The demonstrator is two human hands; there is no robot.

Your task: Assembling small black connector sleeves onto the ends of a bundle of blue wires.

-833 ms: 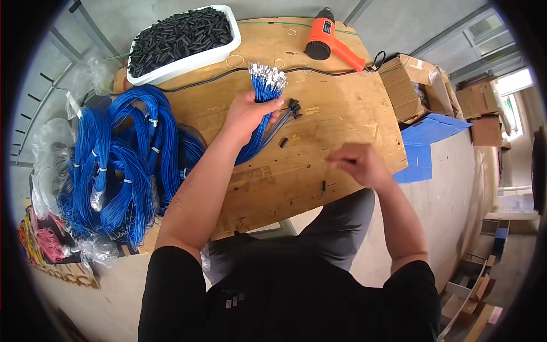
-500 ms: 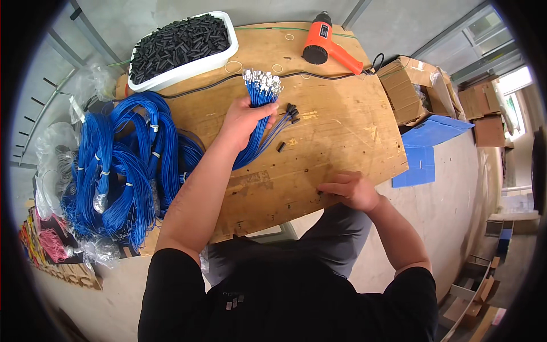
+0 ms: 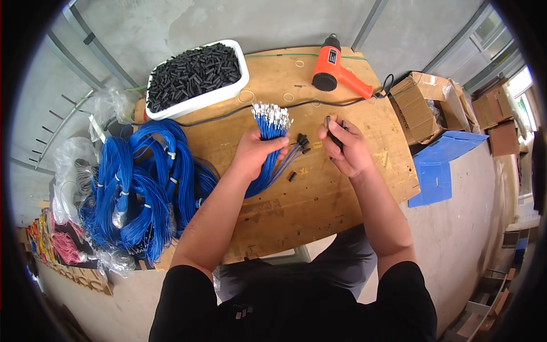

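Quietly laid out from the left, crinkled clear plastic (image 3: 71, 154) and a tangle of pink strands (image 3: 66, 248) flank thick, glossy coils of blue wire (image 3: 151, 188), cinched with pale ties. Next comes a smooth white tub (image 3: 199, 102) with rounded corners, heaped with short, matte black tubes (image 3: 194, 74). The left hand (image 3: 256, 153) is wrapped around a bundle of blue wires (image 3: 265, 130) near its top, thumb across the front, below a bristling crown of shiny, pale terminals (image 3: 272, 115). Just right of that grip, a few strands end in black caps (image 3: 302, 141), with a loose black tube (image 3: 292, 176) lying nearby. An orange-red heat gun (image 3: 333, 68) with a black nozzle lies farther back, while the right hand (image 3: 347, 145), fingers curled in, pinches dark pieces (image 3: 336, 137), their exact number unclear. All of the wire work sits on a worn, stained wooden tabletop (image 3: 319, 211), strewn with thin pale loops (image 3: 246, 96) and crossed by a black cord (image 3: 228, 115). Beyond stand a mottled grey wall (image 3: 285, 23), an open cardboard box (image 3: 416, 108) and a folded blue panel (image 3: 436, 176) above a pale floor (image 3: 461, 216).
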